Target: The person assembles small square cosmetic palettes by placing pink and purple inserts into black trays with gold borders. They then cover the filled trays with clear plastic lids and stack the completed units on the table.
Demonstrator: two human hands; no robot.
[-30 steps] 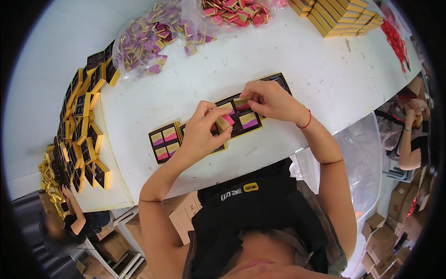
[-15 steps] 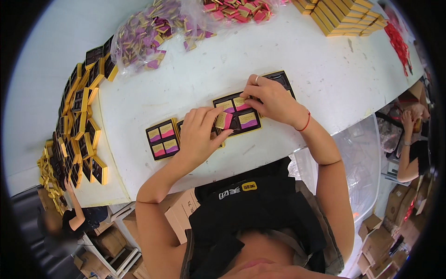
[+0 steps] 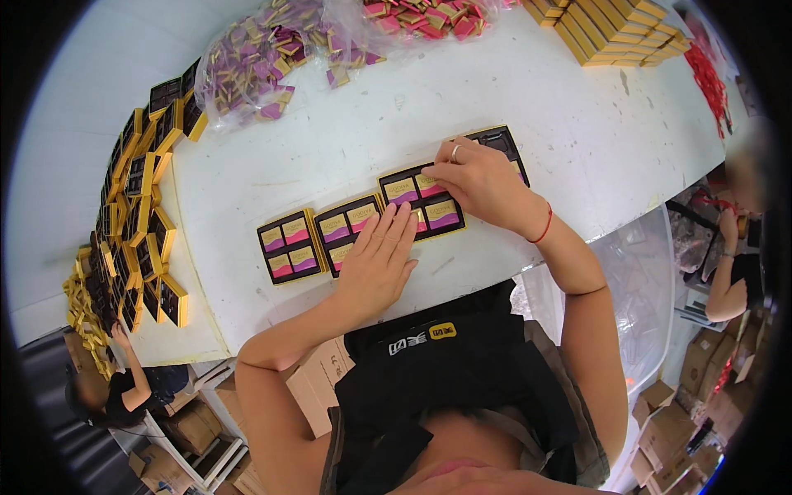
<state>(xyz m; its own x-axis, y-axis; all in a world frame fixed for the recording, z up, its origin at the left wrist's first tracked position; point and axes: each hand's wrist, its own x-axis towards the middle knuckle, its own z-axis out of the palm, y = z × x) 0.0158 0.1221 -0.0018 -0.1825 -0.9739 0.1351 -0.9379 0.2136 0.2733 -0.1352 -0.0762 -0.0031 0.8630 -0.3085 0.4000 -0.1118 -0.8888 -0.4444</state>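
Four gold-edged black trays stand in a slanting row. The leftmost tray (image 3: pixel 288 247) holds wrapped chocolates in gold with pink or purple. My left hand (image 3: pixel 375 256) lies flat, fingers straight, over the edge between the second tray (image 3: pixel 336 210) and the third tray (image 3: pixel 452 178). Its fingertips rest at the third tray's lower left chocolate, mostly covered. My right hand (image 3: pixel 483 181) is curled over the right side of the third tray, fingertips at its upper right chocolate (image 3: pixel 426 186). Whatever it pinches is hidden. Behind it shows the fourth tray (image 3: pixel 500 140), with dark bare compartments.
Plastic bags of purple chocolates (image 3: pixel 256 74) and pink chocolates (image 3: pixel 433 16) lie along the far edge. Gold boxes (image 3: pixel 610 33) are stacked far right, near red ribbons (image 3: pixel 708 87). Black-and-gold trays (image 3: pixel 140 198) pile up at left. Other people work at both sides.
My left hand has set a pink-and-gold chocolate into the third tray's lower left compartment, and its fingers have straightened over it. My right hand stays nearly in place.
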